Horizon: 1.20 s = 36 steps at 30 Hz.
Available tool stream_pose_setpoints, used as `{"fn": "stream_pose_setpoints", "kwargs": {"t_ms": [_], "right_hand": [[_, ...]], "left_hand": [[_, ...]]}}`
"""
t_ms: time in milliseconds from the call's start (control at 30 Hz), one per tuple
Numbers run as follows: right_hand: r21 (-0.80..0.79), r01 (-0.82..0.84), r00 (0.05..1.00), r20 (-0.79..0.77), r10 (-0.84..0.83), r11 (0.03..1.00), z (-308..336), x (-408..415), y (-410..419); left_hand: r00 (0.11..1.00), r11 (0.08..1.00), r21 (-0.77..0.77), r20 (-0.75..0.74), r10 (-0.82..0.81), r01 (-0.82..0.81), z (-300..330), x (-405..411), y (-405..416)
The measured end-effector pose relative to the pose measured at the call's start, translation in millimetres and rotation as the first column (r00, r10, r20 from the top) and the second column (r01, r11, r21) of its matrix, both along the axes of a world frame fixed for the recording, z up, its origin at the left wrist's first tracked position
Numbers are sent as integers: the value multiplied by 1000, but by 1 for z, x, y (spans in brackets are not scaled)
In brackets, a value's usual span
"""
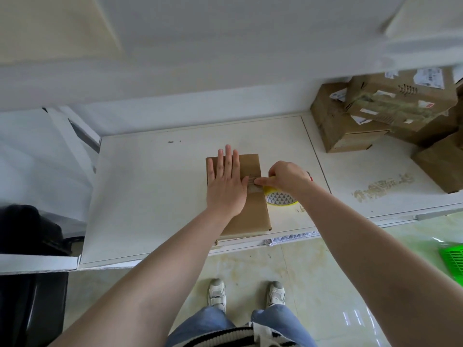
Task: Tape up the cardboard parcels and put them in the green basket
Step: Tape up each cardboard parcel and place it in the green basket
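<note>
At the middle of the white surface (150, 201) a flat cardboard parcel (253, 211) lies under a person's left hand (225, 186), fingers straight and pressing flat. At three o'clock of it the right hand (285, 179) has its grip closed on a yellow tape dispenser (280, 197), forefinger on the clear tape strip (254, 184) crossing the lid. Judged from here, the strip wants firm rubbing along the seam while the flat hand stops the parcel sliding. More parcels (375, 116) are stacked at two o'clock; the green basket (453, 256) waits on the floor at four o'clock.
</note>
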State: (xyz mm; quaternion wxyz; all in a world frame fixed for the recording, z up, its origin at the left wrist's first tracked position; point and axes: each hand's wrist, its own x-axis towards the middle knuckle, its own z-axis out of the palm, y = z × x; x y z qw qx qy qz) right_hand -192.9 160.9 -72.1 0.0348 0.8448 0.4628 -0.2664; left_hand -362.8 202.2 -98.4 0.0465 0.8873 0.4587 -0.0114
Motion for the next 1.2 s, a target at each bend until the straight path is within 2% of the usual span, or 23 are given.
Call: {"fn": "stream_pose_setpoints", "kwargs": {"t_ms": [133,200,267,333,433,500,567,667,800,933,1033,1200], "right_hand": [[16,-5,1000,9,4,1000,-2,1,0],[23,-12,1000,15,12,1000,-3,1,0],[25,-11,1000,10,11,1000,-5,3,1],[25,-12,1000,21,11,1000,-6,2,1],[31,1,1000,18,-1,1000,-6,1,1],[29,9,1000,18,-10,1000,-3,0,1],[19,12,1000,9,-12,1000,-3,0,1],[26,15,1000,12,-16,1000,-2,-2,0],[14,17,1000,5,-17,1000,2,-6,-1],[27,18,1000,3,-18,999,6,-6,-4],[69,16,996,-88,-10,997,8,-3,-9],[252,78,910,-414,35,964,25,7,-14]], "left_hand": [[1000,999,-48,24,-2,3,10,0,1],[989,1000,-21,150,-12,15,25,6,-1],[949,997,82,314,-28,2,38,16,-6],[930,991,137,364,-54,4,38,19,-12],[988,998,-23,142,-55,59,14,7,-16],[998,997,-61,52,-45,48,4,5,-12],[995,996,-78,86,-46,53,6,7,-10],[985,1000,-3,172,-20,21,9,10,-10],[1000,998,-63,27,9,-7,2,4,-11],[999,995,-102,40,-6,10,0,2,-8],[997,988,-149,77,-24,36,4,0,-5],[981,971,-231,192,-9,54,8,-24,5]]}}
